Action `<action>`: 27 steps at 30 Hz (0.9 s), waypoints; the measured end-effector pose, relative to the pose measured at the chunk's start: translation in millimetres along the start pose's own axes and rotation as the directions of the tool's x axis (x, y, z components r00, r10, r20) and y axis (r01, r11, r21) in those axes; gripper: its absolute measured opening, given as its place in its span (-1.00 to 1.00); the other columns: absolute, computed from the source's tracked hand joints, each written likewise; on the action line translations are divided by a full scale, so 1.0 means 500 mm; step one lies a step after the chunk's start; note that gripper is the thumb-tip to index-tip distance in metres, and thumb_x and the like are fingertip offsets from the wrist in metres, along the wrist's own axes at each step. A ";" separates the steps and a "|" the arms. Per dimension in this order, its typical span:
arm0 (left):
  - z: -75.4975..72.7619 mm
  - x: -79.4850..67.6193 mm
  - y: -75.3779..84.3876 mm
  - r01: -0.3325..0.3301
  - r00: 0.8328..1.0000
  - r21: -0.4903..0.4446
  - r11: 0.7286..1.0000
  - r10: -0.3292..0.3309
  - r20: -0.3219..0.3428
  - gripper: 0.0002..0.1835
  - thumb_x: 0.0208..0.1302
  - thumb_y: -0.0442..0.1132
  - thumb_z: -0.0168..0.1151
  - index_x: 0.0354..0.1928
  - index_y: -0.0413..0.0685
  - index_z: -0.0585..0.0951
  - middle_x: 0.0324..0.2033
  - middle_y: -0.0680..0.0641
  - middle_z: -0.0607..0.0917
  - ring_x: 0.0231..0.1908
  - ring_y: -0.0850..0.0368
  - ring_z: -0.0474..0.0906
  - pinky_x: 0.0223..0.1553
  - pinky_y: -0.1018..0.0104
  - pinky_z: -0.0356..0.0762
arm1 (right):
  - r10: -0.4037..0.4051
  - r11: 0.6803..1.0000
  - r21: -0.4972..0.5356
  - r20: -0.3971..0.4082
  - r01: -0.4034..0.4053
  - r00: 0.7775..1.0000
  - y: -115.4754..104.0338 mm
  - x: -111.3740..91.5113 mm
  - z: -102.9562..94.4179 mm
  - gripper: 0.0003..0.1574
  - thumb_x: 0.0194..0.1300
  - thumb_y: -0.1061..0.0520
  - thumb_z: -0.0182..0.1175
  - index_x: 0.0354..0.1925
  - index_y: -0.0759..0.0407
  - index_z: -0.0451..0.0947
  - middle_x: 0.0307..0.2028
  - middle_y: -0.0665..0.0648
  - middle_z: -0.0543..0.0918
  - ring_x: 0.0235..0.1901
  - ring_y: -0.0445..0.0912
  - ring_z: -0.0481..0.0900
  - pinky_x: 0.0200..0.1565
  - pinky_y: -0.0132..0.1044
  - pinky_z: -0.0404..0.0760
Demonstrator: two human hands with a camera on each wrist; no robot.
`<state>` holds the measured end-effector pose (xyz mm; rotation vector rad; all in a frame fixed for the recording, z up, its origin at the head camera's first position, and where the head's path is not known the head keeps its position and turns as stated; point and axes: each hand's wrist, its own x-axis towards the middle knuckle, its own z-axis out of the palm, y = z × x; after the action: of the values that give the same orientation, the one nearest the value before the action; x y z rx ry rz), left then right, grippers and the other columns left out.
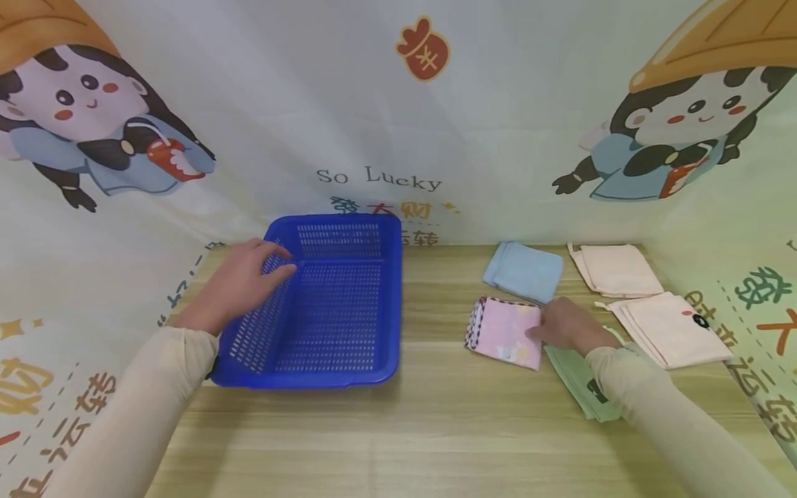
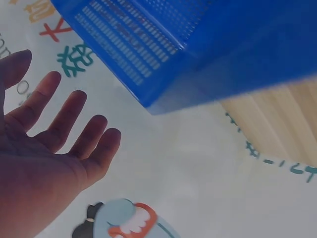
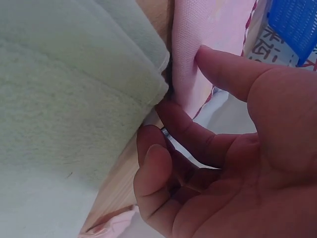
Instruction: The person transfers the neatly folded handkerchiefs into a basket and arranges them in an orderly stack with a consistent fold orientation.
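Note:
My right hand (image 1: 568, 324) is at the right edge of a folded pink towel (image 1: 506, 332) with a checkered border. In the right wrist view the thumb (image 3: 208, 55) lies on the pink cloth and the index finger tucks in at its edge, pinching it. The other fingers are curled beside a folded green towel (image 1: 582, 377), which lies partly under the right forearm. My left hand (image 1: 243, 280) hovers over the left side of a blue plastic basket (image 1: 389, 304), fingers loosely bent with nothing in them. No cloth shows inside the basket.
A folded light blue towel (image 1: 526, 271) lies behind the pink one. Two folded pale peach towels (image 1: 623, 270) lie at the right, the nearer with a small printed face. A printed white curtain (image 1: 498, 138) borders the wooden table (image 1: 429, 429) at the back and sides.

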<state>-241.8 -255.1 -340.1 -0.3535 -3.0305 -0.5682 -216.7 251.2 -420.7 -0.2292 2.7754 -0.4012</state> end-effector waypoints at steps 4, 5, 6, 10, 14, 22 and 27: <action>-0.004 -0.012 -0.016 -0.007 1.000 -0.011 1.000 0.007 -0.009 -0.52 0.55 0.02 0.06 0.23 -0.23 0.56 0.25 -0.36 0.55 0.31 -0.36 0.39 0.33 -0.34 0.33 | 0.013 1.000 -0.006 0.001 -0.013 1.000 -0.002 0.001 0.000 -0.49 0.37 -0.01 0.21 -0.67 0.02 0.30 -0.67 -0.06 0.29 -0.60 -0.17 0.28 -0.52 -0.35 0.28; -0.005 -0.016 -0.021 -0.004 1.000 -0.010 1.000 0.004 -0.008 -0.51 0.56 0.03 0.05 0.24 -0.23 0.56 0.26 -0.36 0.54 0.33 -0.36 0.37 0.34 -0.35 0.31 | 0.017 1.000 -0.004 0.003 -0.017 1.000 -0.003 0.003 0.001 -0.51 0.36 0.00 0.21 -0.66 0.04 0.31 -0.66 -0.05 0.30 -0.59 -0.16 0.28 -0.52 -0.35 0.28; -0.005 -0.021 -0.027 -0.002 1.000 -0.006 1.000 0.002 -0.012 -0.50 0.56 0.03 0.05 0.25 -0.22 0.55 0.28 -0.36 0.53 0.35 -0.37 0.35 0.35 -0.35 0.29 | 0.015 1.000 -0.004 0.004 -0.015 1.000 -0.004 0.004 0.001 -0.52 0.35 0.00 0.21 -0.65 0.05 0.32 -0.65 -0.04 0.31 -0.59 -0.15 0.29 -0.51 -0.34 0.29; -0.006 -0.041 -0.052 0.020 0.999 -0.004 1.000 -0.020 -0.036 -0.54 0.57 0.00 0.05 0.24 -0.21 0.56 0.34 -0.37 0.48 0.39 -0.39 0.28 0.36 -0.40 0.25 | -0.006 1.000 0.014 -0.004 0.007 1.000 -0.009 0.015 0.005 -0.64 0.32 0.05 0.22 -0.56 0.14 0.43 -0.60 0.01 0.40 -0.56 -0.11 0.36 -0.51 -0.32 0.32; 0.000 -0.053 -0.076 0.046 0.998 -0.027 0.999 -0.047 -0.037 -0.53 0.58 0.03 0.02 0.22 -0.20 0.57 0.33 -0.38 0.47 0.36 -0.40 0.32 0.31 -0.44 0.29 | -0.017 1.000 0.015 -0.024 0.017 1.000 -0.012 0.020 0.009 -0.76 0.30 0.08 0.21 -0.40 0.23 0.51 -0.52 0.08 0.52 -0.49 -0.06 0.45 -0.48 -0.28 0.38; 0.016 -0.066 -0.120 0.046 0.999 -0.104 0.993 -0.046 -0.001 -0.47 0.60 0.11 -0.06 0.27 -0.14 0.54 0.36 -0.36 0.46 0.39 -0.39 0.30 0.31 -0.43 0.28 | -0.030 0.997 0.069 -0.071 0.035 0.997 -0.013 0.009 0.008 -0.82 0.27 0.16 0.11 -0.28 0.29 0.42 -0.49 0.12 0.51 -0.47 -0.04 0.45 -0.45 -0.27 0.39; 0.024 -0.071 -0.152 0.030 0.999 -0.160 0.987 -0.027 0.025 -0.47 0.60 0.13 -0.08 0.28 -0.09 0.55 0.42 -0.31 0.43 0.44 -0.38 0.26 0.29 -0.47 0.31 | -0.044 0.988 0.144 -0.096 0.057 0.994 -0.016 0.004 0.008 -0.82 0.29 0.18 0.10 -0.24 0.32 0.41 -0.48 0.11 0.47 -0.46 -0.05 0.43 -0.42 -0.28 0.39</action>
<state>-224.5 -327.3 -380.6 -0.3252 -3.0242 -0.8184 -216.3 242.5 -422.3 -0.2517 2.8187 -0.6416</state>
